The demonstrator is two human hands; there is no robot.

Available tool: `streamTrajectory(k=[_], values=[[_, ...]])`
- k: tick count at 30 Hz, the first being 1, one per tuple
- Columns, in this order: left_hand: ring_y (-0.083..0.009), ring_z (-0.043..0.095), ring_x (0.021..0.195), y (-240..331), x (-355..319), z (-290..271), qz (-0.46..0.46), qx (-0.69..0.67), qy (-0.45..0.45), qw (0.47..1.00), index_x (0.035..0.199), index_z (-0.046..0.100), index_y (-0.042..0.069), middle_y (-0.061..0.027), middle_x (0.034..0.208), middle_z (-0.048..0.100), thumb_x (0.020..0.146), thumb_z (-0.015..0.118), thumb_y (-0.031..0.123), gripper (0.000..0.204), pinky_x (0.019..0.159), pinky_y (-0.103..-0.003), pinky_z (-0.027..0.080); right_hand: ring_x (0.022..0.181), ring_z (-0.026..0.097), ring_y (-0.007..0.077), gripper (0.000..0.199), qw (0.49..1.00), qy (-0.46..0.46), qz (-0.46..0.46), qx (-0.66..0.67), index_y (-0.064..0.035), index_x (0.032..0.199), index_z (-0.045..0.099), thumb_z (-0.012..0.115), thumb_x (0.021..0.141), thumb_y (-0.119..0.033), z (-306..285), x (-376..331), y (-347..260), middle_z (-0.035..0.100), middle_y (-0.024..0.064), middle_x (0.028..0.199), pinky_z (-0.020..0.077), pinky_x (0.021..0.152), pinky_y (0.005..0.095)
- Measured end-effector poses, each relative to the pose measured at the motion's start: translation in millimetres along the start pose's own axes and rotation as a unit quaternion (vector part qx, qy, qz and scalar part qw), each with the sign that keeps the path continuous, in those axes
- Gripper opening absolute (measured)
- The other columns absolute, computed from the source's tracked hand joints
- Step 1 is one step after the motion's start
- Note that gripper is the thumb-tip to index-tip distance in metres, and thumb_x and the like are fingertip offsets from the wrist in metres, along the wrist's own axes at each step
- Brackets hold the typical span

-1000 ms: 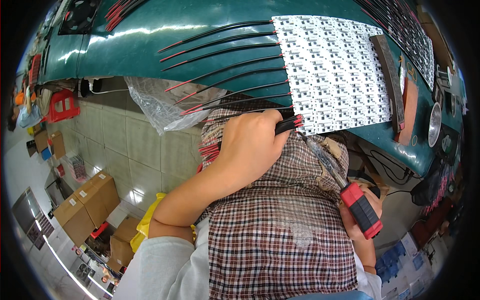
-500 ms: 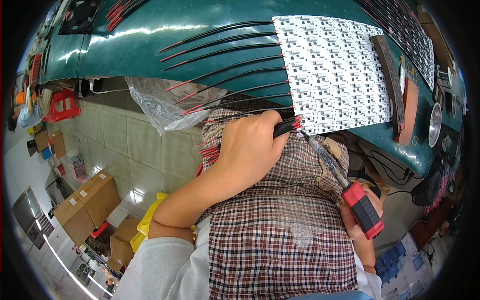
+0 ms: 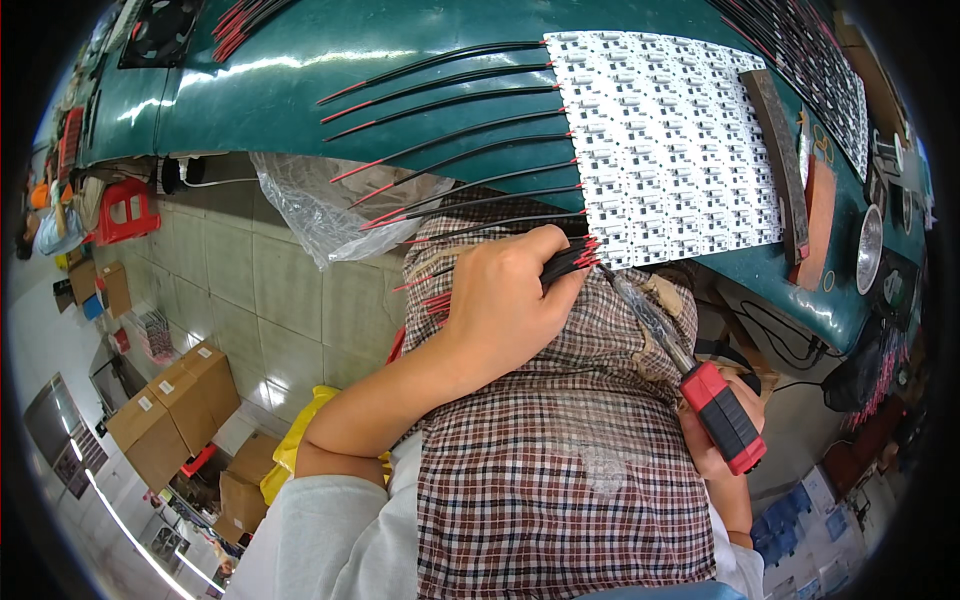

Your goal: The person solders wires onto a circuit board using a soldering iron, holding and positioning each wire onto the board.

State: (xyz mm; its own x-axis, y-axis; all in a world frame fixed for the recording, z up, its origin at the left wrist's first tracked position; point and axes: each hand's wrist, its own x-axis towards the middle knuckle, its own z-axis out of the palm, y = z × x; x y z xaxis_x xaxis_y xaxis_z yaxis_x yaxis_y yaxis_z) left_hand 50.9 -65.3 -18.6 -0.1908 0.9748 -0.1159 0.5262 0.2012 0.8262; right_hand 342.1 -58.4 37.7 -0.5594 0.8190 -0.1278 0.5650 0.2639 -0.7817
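Observation:
My left hand is closed around a bundle of black wires, with red tips sticking out past the thumb beside the lower left corner of a white circuit board panel. More red ends show below the wrist side of the fist. My right hand grips a red and black soldering iron, whose metal tip points up toward that same corner and the red wire tips. Whether the tip touches a wire is too small to tell. Several black wires extend leftward from the panel's left edge.
A dark bar lies across the panel's right side, beside a reddish-brown strip and a round metal dish on the green table. Clear plastic hangs below the table edge. Cardboard boxes stand at lower left.
My left hand has shifted slightly, and the wire bundle in it has turned and spread a little. The soldering iron has moved slightly down and left, still in my right hand.

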Motion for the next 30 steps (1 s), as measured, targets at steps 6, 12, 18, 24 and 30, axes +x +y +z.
streamTrajectory(k=[6, 12, 18, 24, 30], values=[[-0.0291, 0.059, 0.055, 0.7, -0.8, 1.4, -0.008, -0.006, -0.003, 1.0, 0.083, 0.069, 0.001, -0.0143, 0.069, 0.065, 0.086, 0.075, 0.019, 0.02, 0.054, -0.037, 0.043, 0.073, 0.063, 0.0359, 0.024, 1.0, -0.003, 0.007, 0.002, 0.0003, 0.092, 0.068, 0.073, 0.071, -0.009, -1.6, -0.8, -1.1, 0.065, 0.0158, 0.084, 0.0518, 0.068, 0.0414], [-0.0282, 0.059, 0.055, 1.1, -0.6, 1.6, -0.01, -0.007, -0.004, 1.0, 0.082, 0.069, 0.0, -0.0141, 0.069, 0.065, 0.086, 0.075, 0.018, 0.019, 0.053, -0.037, 0.042, 0.075, 0.064, 0.038, 0.027, 1.0, 0.004, 0.006, 0.004, 0.0014, 0.094, 0.068, 0.072, 0.071, -0.012, -2.4, -1.2, 1.7, 0.066, 0.0177, 0.087, 0.0526, 0.071, 0.043], [-0.0278, 0.058, 0.053, 1.9, -0.4, 2.0, -0.001, 0.001, 0.002, 1.0, 0.08, 0.068, 0.0, -0.0136, 0.067, 0.064, 0.086, 0.074, 0.017, 0.019, 0.052, -0.037, 0.041, 0.074, 0.063, 0.0377, 0.027, 1.0, 0.0, 0.004, 0.02, 0.0016, 0.092, 0.068, 0.071, 0.07, -0.013, -1.1, 3.2, 1.8, 0.065, 0.0176, 0.086, 0.0522, 0.071, 0.0422], [-0.0273, 0.058, 0.053, 0.7, -1.9, 3.8, 0.01, -0.001, 0.016, 1.0, 0.079, 0.068, 0.001, -0.0135, 0.066, 0.063, 0.086, 0.075, 0.017, 0.019, 0.052, -0.037, 0.041, 0.073, 0.063, 0.0361, 0.027, 1.0, -0.002, 0.007, 0.023, 0.0018, 0.091, 0.067, 0.071, 0.068, -0.012, -0.2, 5.2, 1.5, 0.065, 0.017, 0.085, 0.0519, 0.07, 0.0406], [-0.0271, 0.058, 0.052, -0.7, -3.7, 7.4, 0.025, -0.012, 0.043, 0.999, 0.078, 0.067, 0.002, -0.0131, 0.063, 0.062, 0.086, 0.076, 0.016, 0.019, 0.05, -0.036, 0.04, 0.074, 0.064, 0.0356, 0.026, 1.0, 0.001, 0.004, 0.022, 0.0018, 0.091, 0.067, 0.071, 0.068, -0.01, 0.5, 2.8, 3.7, 0.065, 0.0165, 0.085, 0.0523, 0.071, 0.0404]])
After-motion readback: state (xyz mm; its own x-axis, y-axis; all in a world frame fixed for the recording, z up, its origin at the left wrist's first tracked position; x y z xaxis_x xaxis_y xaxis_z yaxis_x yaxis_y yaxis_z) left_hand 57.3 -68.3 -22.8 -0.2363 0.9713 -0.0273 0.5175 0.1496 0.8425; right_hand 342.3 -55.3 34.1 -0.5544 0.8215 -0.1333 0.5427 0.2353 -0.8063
